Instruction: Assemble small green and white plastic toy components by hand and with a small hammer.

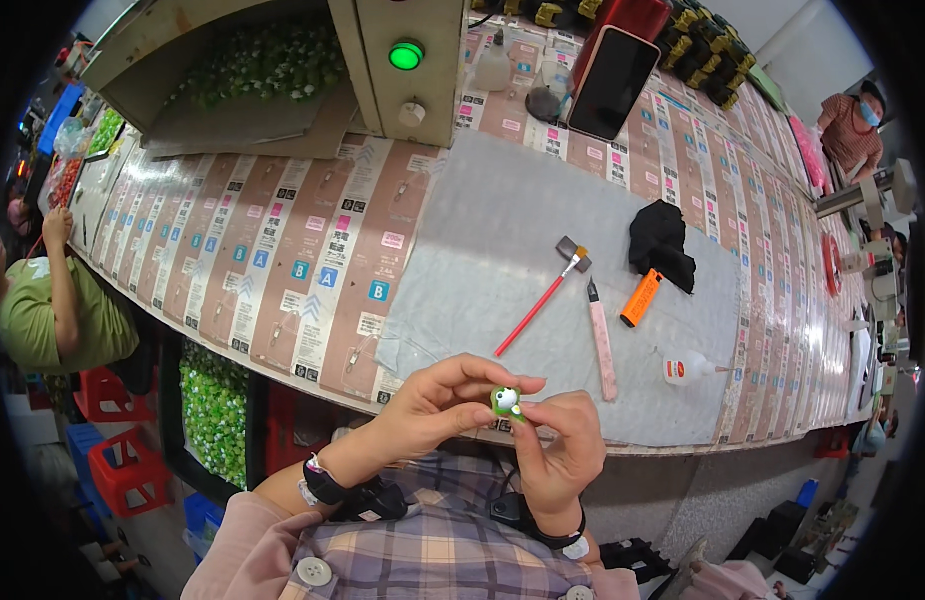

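Note:
A small green and white figurine (505, 400) with a dark eye spot is pinched between my two hands, just off the table's front edge. My left hand (437, 400) grips it from the left, thumb below and fingers above. From the right, my right hand (562, 440) holds its lower side between thumb and forefinger. Beyond the hands, a red-handled brush (535, 310) rests with its bristles by a dark grey block (567, 248). A pink-handled craft knife (600, 345) lies beside it, then an orange utility knife (640, 298) touching a black cloth (662, 240).
A grey cloth mat (462, 220) covers the table's middle. On its right lies a white glue bottle (687, 367). A phone (612, 85) leans at the back. A machine with a green light (406, 55) stands back left. A tray of green pieces (214, 410) sits below left; co-workers sit at both sides.

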`<state>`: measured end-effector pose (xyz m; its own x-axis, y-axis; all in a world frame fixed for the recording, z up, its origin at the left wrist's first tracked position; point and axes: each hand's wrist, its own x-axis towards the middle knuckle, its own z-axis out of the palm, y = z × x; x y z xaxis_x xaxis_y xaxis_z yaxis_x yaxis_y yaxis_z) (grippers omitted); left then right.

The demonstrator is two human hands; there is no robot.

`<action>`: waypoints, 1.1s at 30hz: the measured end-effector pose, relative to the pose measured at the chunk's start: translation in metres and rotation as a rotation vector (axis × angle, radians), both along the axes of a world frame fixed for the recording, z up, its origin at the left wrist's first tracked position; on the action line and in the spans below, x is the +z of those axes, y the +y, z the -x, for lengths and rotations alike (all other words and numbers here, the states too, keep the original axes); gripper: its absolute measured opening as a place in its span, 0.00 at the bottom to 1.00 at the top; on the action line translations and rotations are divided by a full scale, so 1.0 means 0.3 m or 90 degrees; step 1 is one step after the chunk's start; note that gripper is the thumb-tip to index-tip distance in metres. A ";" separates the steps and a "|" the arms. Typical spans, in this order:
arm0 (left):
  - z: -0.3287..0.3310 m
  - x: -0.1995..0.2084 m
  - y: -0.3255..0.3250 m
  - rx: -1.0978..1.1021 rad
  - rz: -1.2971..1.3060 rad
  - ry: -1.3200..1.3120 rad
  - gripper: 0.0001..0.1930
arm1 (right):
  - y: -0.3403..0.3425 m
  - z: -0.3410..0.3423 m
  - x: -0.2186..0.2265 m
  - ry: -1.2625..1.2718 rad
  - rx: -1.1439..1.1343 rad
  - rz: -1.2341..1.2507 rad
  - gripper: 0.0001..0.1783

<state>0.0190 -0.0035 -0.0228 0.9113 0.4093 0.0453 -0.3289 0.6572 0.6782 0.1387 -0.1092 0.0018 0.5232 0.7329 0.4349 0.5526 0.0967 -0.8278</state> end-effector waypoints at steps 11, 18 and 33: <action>0.012 -0.007 0.008 -0.026 -0.010 0.032 0.15 | -0.005 -0.008 0.011 0.005 0.019 0.026 0.12; 0.025 -0.025 0.003 -0.001 -0.039 0.088 0.12 | -0.003 -0.018 0.032 0.095 0.058 0.065 0.09; 0.027 -0.013 -0.006 -0.008 -0.031 0.105 0.12 | -0.006 -0.024 0.037 0.199 0.091 0.097 0.08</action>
<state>0.0108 -0.0053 -0.0267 0.9130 0.3989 -0.0856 -0.2024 0.6251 0.7539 0.1461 -0.1109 0.0130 0.5017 0.8518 0.1507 0.2610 0.0170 -0.9652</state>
